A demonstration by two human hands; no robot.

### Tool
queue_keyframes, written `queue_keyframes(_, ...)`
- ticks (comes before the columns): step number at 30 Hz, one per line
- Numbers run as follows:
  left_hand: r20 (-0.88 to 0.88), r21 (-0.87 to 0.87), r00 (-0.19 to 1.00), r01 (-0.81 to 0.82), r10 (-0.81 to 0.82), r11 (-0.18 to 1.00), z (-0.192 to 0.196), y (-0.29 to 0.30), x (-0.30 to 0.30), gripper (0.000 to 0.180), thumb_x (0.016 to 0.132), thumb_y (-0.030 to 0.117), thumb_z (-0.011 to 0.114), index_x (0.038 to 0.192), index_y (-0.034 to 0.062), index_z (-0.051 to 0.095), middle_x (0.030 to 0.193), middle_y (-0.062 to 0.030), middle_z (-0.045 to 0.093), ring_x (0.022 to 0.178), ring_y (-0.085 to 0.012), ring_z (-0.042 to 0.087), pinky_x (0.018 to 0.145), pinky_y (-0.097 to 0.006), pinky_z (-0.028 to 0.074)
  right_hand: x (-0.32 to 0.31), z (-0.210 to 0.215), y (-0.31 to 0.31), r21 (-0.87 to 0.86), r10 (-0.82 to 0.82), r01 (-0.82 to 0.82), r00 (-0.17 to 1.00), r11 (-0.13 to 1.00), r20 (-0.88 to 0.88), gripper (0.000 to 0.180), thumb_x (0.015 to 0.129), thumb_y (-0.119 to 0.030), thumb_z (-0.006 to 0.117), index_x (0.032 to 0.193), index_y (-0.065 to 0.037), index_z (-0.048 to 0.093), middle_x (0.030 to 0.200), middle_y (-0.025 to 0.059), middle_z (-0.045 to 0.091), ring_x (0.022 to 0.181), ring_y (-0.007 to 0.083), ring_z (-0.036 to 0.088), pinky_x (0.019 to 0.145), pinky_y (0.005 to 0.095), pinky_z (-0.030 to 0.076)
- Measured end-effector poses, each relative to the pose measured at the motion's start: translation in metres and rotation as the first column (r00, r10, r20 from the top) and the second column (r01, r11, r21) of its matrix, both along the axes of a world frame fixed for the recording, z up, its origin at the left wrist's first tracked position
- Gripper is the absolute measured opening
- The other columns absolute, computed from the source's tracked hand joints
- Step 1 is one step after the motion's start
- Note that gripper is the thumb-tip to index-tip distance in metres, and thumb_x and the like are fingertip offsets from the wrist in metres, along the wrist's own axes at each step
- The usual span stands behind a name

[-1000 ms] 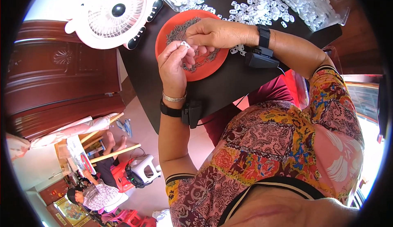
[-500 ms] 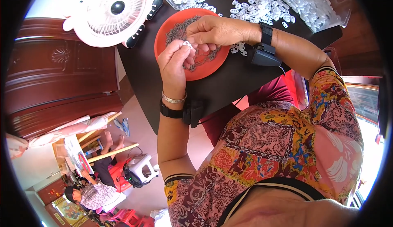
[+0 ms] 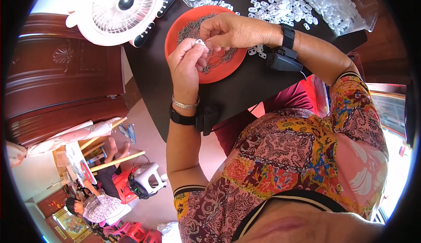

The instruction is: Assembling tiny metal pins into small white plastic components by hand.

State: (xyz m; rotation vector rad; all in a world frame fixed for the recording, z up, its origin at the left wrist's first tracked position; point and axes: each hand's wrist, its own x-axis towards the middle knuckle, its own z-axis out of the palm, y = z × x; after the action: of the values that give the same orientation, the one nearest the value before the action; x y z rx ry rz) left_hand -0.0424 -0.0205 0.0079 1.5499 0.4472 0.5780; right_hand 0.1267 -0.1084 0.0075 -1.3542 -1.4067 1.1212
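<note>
My left hand (image 3: 187, 61) pinches a small white oval plastic piece with dark holes (image 3: 200, 42) between thumb and forefinger. Close beside it, my right hand (image 3: 230, 30) has its fingers pinched together at the piece's edge; whatever is in them is too small to make out. Both hands are over a round orange-red plate (image 3: 228, 69). Many small grey screw-like pieces (image 3: 193, 31) lie on that plate, partly hidden by my hands.
The plate stands on a black table (image 3: 254, 89). Loose white pieces (image 3: 285, 8) are heaped at the back, beside a clear bag full of them (image 3: 326, 6). A white fan (image 3: 125, 17) stands at the back left. Another person (image 3: 103, 205) sits far off at lower left.
Both hands stay together over the plate, still at the white piece. The right fingers have shifted slightly, and the whole view has moved a little.
</note>
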Motion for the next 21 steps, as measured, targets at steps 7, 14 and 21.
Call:
queue_keyframes(7,0.062,-0.144,0.997,0.056,-0.048,0.988,-0.0004,0.0027,-0.0003,0.018,0.087,0.013,0.051,0.080,0.0004,0.062,0.070,-0.0032,0.059,0.055,-0.0083,0.050,0.050,-0.020,0.036,0.0000,-0.0024,0.0017,0.068,-0.030,0.033,0.999,0.997,-0.033,0.014,0.091,-0.017,0.058,0.097,-0.004,0.058,0.079,-0.0009,0.061,0.069,0.0045,0.055,0.060,0.0195,0.045)
queue_keyframes(14,0.099,-0.027,0.995,-0.003,0.006,1.000,0.0011,0.0011,0.0035,0.017,0.087,0.011,0.051,0.079,-0.0005,0.060,0.071,-0.0037,0.058,0.061,-0.0094,0.053,0.054,-0.021,0.039,-0.0046,-0.0069,0.0040,0.149,-0.130,0.115,0.987,0.982,0.093,0.019,0.094,-0.023,0.053,0.090,-0.005,0.057,0.073,-0.0023,0.055,0.065,0.0042,0.051,0.057,0.0201,0.042)
queue_keyframes(21,0.040,-0.015,0.998,-0.051,0.052,0.999,-0.0011,0.0103,-0.0013,0.018,0.091,0.014,0.049,0.082,0.0017,0.058,0.065,-0.0029,0.054,0.054,-0.0109,0.050,0.050,-0.022,0.035,0.0003,-0.0094,0.0080,0.253,-0.153,0.145,0.988,0.957,0.014,0.030,0.099,-0.028,0.048,0.079,-0.005,0.051,0.065,-0.0018,0.052,0.060,0.0048,0.048,0.056,0.0212,0.041)
